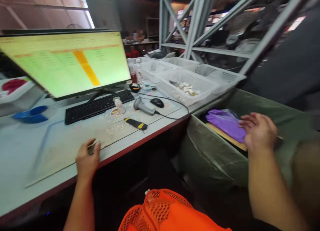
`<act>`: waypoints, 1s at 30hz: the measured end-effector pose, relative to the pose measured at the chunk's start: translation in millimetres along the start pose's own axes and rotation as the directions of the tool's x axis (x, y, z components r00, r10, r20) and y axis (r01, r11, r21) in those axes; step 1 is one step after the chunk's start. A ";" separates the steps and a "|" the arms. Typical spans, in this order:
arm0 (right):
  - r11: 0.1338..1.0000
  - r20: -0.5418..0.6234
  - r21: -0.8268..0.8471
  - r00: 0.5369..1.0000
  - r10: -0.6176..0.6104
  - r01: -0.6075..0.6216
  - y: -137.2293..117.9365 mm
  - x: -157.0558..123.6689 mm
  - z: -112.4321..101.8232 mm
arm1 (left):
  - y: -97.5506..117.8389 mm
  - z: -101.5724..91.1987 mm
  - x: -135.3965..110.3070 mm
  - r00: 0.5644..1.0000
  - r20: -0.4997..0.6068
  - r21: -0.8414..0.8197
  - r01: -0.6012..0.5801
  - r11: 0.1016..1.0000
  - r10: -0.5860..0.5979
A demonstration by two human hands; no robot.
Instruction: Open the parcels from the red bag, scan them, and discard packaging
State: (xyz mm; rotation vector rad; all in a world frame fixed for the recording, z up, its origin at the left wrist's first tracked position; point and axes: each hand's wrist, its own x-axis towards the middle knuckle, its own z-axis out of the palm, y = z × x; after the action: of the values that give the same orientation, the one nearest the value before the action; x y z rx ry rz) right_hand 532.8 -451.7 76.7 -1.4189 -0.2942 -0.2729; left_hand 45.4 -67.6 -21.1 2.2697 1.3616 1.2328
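My left hand (87, 157) rests on the front edge of the desk (22, 147), fingers curled over the worn mat (75, 137), and it holds nothing that I can see. My right hand (258, 131) hovers open, fingers spread, over a large green-lined bin (212, 154). It is just right of a purple plastic bag (226, 123) that lies on a brown flat piece inside the bin. An orange mesh vest (165, 211) shows at the bottom.
On the desk stand a monitor (67, 60), a black keyboard (98, 105), a barcode scanner (143, 105), a mouse (157, 102), a yellow-black cutter (136, 123) and a small bottle (118, 104). White baskets (197, 82) line the back right; blue dishes (31, 114) sit at left. Steel racking rises behind.
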 end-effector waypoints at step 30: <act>0.924 0.884 -0.167 0.467 -0.014 0.345 -48.1 56.4 356.9 | 9.0 -1.4 -10.4 0.999 -0.025 0.198 0.045 0.979 -0.041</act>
State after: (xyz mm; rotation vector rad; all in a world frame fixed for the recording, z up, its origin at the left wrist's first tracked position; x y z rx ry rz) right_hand 554.8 -104.9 186.8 -1.7757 -1.3330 0.3014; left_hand 47.7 -81.2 -20.9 2.3485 1.5985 1.1570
